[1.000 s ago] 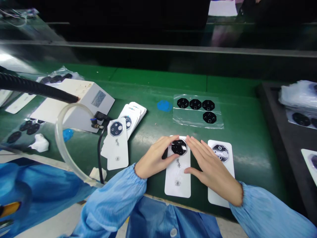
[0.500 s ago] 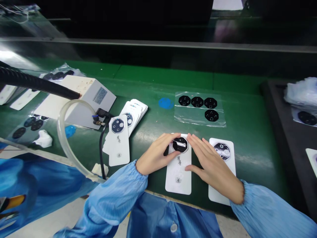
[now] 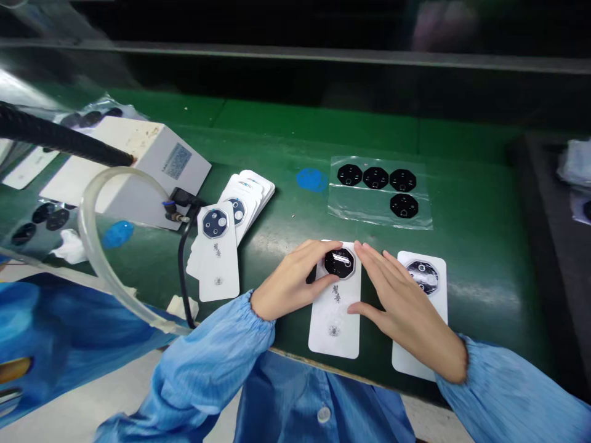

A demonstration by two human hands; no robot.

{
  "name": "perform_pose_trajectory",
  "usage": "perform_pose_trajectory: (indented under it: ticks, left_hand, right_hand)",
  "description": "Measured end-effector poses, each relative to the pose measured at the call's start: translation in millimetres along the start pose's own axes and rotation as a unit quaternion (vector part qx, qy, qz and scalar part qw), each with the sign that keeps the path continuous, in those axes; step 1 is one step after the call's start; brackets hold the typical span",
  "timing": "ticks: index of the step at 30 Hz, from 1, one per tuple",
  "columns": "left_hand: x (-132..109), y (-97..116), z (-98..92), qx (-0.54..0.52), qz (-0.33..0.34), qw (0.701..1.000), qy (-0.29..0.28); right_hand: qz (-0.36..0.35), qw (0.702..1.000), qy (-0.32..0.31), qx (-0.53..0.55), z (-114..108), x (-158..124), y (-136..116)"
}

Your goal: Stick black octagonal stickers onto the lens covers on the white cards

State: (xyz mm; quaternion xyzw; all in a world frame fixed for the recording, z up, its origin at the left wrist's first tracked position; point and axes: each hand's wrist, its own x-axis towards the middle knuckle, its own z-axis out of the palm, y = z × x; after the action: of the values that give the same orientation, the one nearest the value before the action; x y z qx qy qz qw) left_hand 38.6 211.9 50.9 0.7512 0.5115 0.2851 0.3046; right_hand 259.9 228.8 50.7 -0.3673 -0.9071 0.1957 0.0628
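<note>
A white phone back cover (image 3: 333, 317) with dark print lies flat before me on the green bench. Near its top is a glossy black octagonal lens cover (image 3: 339, 264). The thumb and forefinger of my left hand (image 3: 295, 280) close on this piece at its upper and lower left edges. My right hand (image 3: 401, 301) has its fingers stretched out, their tips at the back cover's upper right edge and the thumb over its right side. It also partly hides a second white back cover (image 3: 409, 354) with a shiny octagon.
A clear plastic sheet (image 3: 378, 214) carries several black octagons. A blue patch (image 3: 311, 179) lies beside it. Leftward are stacked white back covers (image 3: 219, 255), a white box-shaped device (image 3: 138, 166) and a curved clear hose (image 3: 87, 227). A black tray (image 3: 545, 203) stands at right.
The view has shifted slightly, so the bench items appear somewhat displaced. Both hands keep nearly the same pose around the lens cover and back cover.
</note>
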Motion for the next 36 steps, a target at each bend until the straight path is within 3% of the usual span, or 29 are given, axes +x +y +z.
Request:
perform_pose_trajectory:
  ticks: [22, 36]
  left_hand:
    - [4.9, 12.1, -1.5, 0.021, -0.044, 0.999, -0.004]
    - [10.8, 21.2, -4.0, 0.017, -0.104, 0.994, -0.023]
  right_hand:
    - [-0.014, 0.999, -0.001, -0.046, 0.2, 0.7, -2.0]
    - [0.009, 0.999, 0.008, 0.03, -0.8, -0.2, -2.7]
